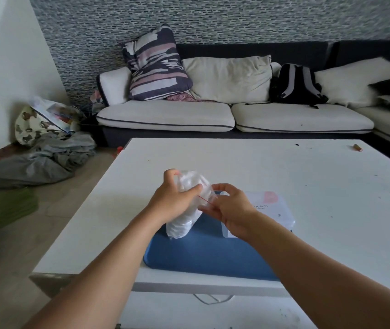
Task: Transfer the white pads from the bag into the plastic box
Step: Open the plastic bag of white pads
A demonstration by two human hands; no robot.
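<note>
1. Nearest me, the blue tray (203,257) lies at the near edge of the white table (284,167); I place everything else against this tray.
2. Over the tray's far left part I hold the clear bag (185,210) upright, its bottom resting on or just above the tray; I cannot tell which.
3. My left hand (172,200) is wrapped round the bag's upper half, fingers curled over the far side and thumb on the near side.
4. My right hand (233,210) pinches the bag's mouth by its red zip line (205,200), fingers curled on the plastic.
5. The white pads (182,224) are packed inside the bag as a pale stack; I see none outside it.
6. The plastic box (270,212) sits on the tray's far right part, just beyond my right hand. Its lid, with a pink patch and some print, appears to be on. I cannot see what is in the box.
7. I judge the task barely begun: I am working the bag's seal open, no pad has gone across, and the box still has to be opened and filled.
8. Well beyond the tray, a small brown stub (358,147) lies near the table's far right corner.
9. Farther still stands a sofa (165,115) with cushions and a dark backpack (296,85); clothes and bags (46,138) are heaped on the floor to the tray's far left.
</note>
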